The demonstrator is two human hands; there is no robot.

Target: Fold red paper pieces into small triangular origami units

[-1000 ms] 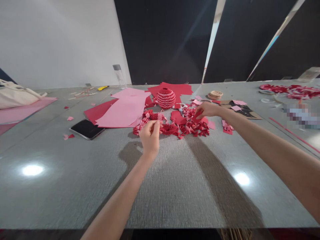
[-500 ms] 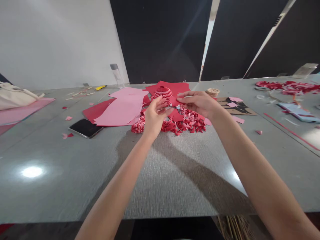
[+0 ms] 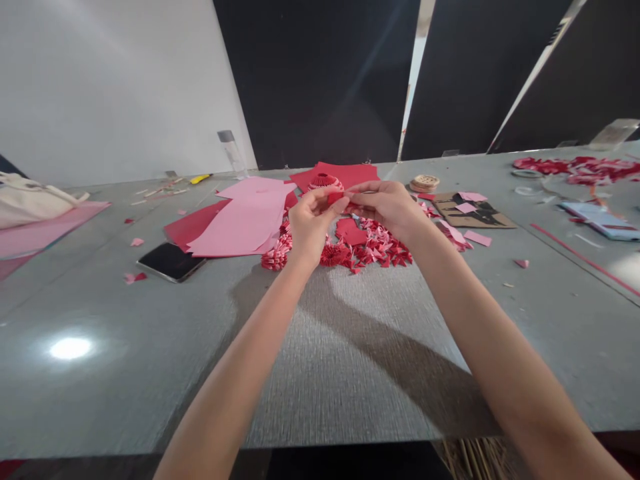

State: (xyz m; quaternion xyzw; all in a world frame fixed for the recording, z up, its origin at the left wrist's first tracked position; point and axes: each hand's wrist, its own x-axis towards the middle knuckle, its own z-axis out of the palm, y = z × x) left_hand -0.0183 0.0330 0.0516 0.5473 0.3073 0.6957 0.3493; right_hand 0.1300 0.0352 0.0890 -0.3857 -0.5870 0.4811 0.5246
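Observation:
Between my two hands is a small piece of red paper (image 3: 336, 198), pinched at the fingertips above the table. My left hand (image 3: 311, 223) is closed on its left side, thumb toward me. From the right, my right hand (image 3: 387, 205) grips the same paper with thumb and fingers together. Just behind them, partly covered, stands a rounded red and pink folded-paper form (image 3: 325, 181). Below the hands lies a heap of small folded red and pink paper pieces (image 3: 383, 243), with a flat red paper (image 3: 351, 232) among them.
Pink sheets (image 3: 245, 217) and a dark phone (image 3: 171, 261) lie to the left. A clear bottle (image 3: 233, 153) stands behind. At right are a round wooden piece (image 3: 425, 183), brown card (image 3: 493, 217), a light blue phone (image 3: 603, 220) and more red paper pieces (image 3: 575, 170).
My hands have come together. Earlier they were apart in front of the folded-paper form; now both pinch a small red paper. The right hand has shifted slightly left.

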